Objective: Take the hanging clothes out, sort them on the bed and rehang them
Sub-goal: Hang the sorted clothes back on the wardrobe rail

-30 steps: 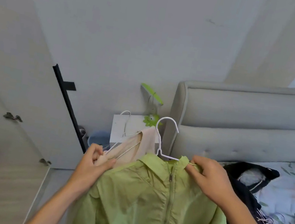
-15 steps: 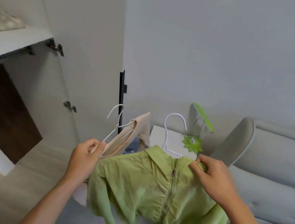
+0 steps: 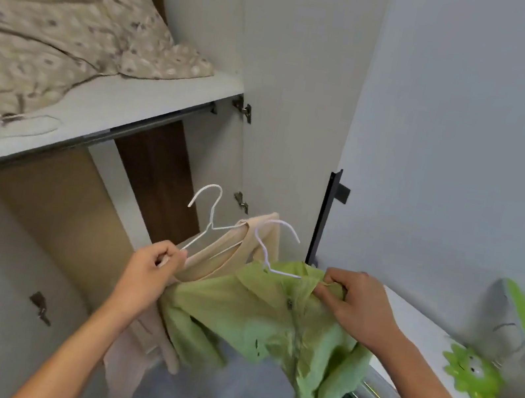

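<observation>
Left hand (image 3: 153, 264) grips the beige top's hanger (image 3: 207, 221); right hand (image 3: 353, 302) pinches the green jacket (image 3: 256, 312) collar at three o'clock; both look light and limp, best carried by hangers.

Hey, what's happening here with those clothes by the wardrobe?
A person stands at the open wardrobe with two garments on white wire hangers. The left hand grips the hanger of the beige garment; the right hand pinches the green jacket at its collar. Neither hanger is on the rail yet.
</observation>
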### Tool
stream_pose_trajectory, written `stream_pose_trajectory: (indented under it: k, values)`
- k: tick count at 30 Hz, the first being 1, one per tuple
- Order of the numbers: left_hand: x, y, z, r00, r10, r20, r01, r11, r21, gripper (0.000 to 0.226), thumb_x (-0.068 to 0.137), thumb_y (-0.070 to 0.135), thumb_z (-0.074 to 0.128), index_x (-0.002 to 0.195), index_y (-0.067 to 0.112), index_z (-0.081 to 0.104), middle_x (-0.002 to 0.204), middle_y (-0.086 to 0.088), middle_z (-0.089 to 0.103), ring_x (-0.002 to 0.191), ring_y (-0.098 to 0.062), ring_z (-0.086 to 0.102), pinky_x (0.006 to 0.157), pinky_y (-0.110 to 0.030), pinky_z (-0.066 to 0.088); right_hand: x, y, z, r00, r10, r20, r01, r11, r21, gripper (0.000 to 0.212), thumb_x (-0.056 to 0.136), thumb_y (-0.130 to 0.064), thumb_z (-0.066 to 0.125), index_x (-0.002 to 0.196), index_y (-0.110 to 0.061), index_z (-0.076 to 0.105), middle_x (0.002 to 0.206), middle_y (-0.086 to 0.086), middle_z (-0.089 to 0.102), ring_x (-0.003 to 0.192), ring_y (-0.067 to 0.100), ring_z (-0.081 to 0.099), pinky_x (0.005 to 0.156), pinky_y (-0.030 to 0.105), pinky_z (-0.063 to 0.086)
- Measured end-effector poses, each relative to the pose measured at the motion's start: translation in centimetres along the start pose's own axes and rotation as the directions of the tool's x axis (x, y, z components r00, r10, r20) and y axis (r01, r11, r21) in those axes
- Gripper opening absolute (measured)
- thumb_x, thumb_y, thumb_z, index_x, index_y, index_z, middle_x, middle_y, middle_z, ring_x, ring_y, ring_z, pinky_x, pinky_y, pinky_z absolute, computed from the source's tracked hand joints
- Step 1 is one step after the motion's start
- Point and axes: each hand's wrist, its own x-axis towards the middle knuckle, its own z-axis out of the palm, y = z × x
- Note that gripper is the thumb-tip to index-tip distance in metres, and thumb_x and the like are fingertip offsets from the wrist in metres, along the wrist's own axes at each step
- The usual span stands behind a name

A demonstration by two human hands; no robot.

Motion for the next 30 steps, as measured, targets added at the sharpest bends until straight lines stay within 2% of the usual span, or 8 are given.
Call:
stream_pose_trajectory:
  k: [3, 5, 9, 15, 19, 25, 27, 30]
  values:
    - [-0.8, 0.4, -1.1, 0.997, -0.061, -0.044, 0.062, 0.998, 0.011, 0.037, 0.104, 0.024, 0.063, 0.074, 0.003, 0.06, 0.065, -0.007, 0.051, 0.062, -0.012, 0.047, 0.061, -0.032, 0.038, 4.5, -0.9, 1.2, 0.986, -0.155, 0.068, 0.151, 0.987, 0.06, 0.037, 0.081, -0.06, 0.052, 0.061, -0.029, 0.051, 0.053, -0.012, 0.05, 0.05, 0.009, 0.046, 0.055, 0.031, 0.04]
    - [-1.3, 0.3, -1.8, 0.993, -0.094, -0.067, 0.095, 0.995, 0.008, 0.04, 0.106, 0.026, 0.061, 0.076, 0.001, 0.057, 0.066, -0.009, 0.051, 0.061, -0.013, 0.048, 0.063, -0.034, 0.04, 7.2, -1.9, 2.4, 0.974, -0.207, 0.093, 0.2, 0.976, 0.081, 0.033, 0.078, -0.06, 0.05, 0.058, -0.034, 0.044, 0.056, -0.013, 0.052, 0.051, 0.008, 0.046, 0.058, 0.033, 0.044]
    - [-1.9, -0.2, -3.1, 0.987, -0.12, -0.11, 0.118, 0.993, -0.022, 0.042, 0.101, 0.036, 0.068, 0.078, 0.004, 0.057, 0.064, -0.008, 0.058, 0.061, -0.013, 0.05, 0.064, -0.033, 0.04, 12.6, -3.9, 5.4, 0.951, -0.28, 0.132, 0.266, 0.957, 0.115, 0.04, 0.074, -0.064, 0.046, 0.063, -0.026, 0.053, 0.053, -0.006, 0.052, 0.058, 0.015, 0.053, 0.063, 0.034, 0.047]
    - [0.4, -4.0, -4.6, 0.966, -0.161, -0.2, 0.176, 0.983, 0.057, 0.047, 0.086, 0.043, 0.085, 0.075, 0.016, 0.048, 0.062, 0.011, 0.046, 0.06, -0.006, 0.039, 0.06, -0.034, 0.031, 19.5, -6.5, 10.5, 0.912, -0.36, 0.195, 0.33, 0.929, 0.168, 0.037, 0.076, -0.056, 0.053, 0.064, -0.022, 0.056, 0.055, -0.004, 0.051, 0.056, 0.013, 0.052, 0.059, 0.033, 0.044]
    - [3.1, -7.4, -4.9, 0.949, -0.216, -0.23, 0.226, 0.974, 0.018, 0.05, 0.078, 0.044, 0.091, 0.076, 0.015, 0.051, 0.065, 0.009, 0.051, 0.062, -0.008, 0.044, 0.061, -0.034, 0.034, 23.7, -7.7, 13.3, 0.896, -0.381, 0.228, 0.354, 0.923, 0.153, 0.027, 0.078, -0.044, 0.064, 0.067, -0.019, 0.06, 0.051, -0.007, 0.047, 0.053, 0.007, 0.049, 0.055, 0.031, 0.033]
    - [6.7, -10.3, -5.3, 0.947, -0.277, -0.163, 0.253, 0.955, -0.152, 0.066, 0.075, 0.056, 0.088, 0.078, 0.004, 0.048, 0.064, 0.007, 0.045, 0.061, -0.009, 0.041, 0.055, -0.027, 0.031, 28.5, -10.4, 16.7, 0.862, -0.391, 0.322, 0.325, 0.915, 0.24, 0.031, 0.082, -0.051, 0.064, 0.066, -0.025, 0.06, 0.054, -0.003, 0.051, 0.05, 0.008, 0.044, 0.054, 0.03, 0.038]
    - [7.7, -10.7, -5.7, 0.943, -0.291, -0.164, 0.249, 0.94, -0.233, 0.055, 0.08, 0.042, 0.089, 0.075, 0.006, 0.048, 0.065, 0.004, 0.044, 0.062, -0.011, 0.039, 0.054, -0.026, 0.029, 29.9, -11.2, 18.1, 0.866, -0.378, 0.328, 0.309, 0.919, 0.244, 0.027, 0.086, -0.048, 0.068, 0.069, -0.028, 0.061, 0.059, 0.0, 0.055, 0.054, 0.012, 0.048, 0.058, 0.031, 0.038]
    - [9.3, -11.5, -5.8, 0.926, -0.322, -0.197, 0.25, 0.914, -0.319, 0.041, 0.083, 0.017, 0.088, 0.074, 0.012, 0.049, 0.065, 0.001, 0.039, 0.061, -0.012, 0.035, 0.052, -0.024, 0.026, 31.6, -12.1, 20.7, 0.886, -0.373, 0.275, 0.331, 0.925, 0.186, 0.02, 0.09, -0.041, 0.07, 0.081, -0.023, 0.066, 0.072, -0.011, 0.056, 0.075, 0.018, 0.054, 0.074, 0.036, 0.041]
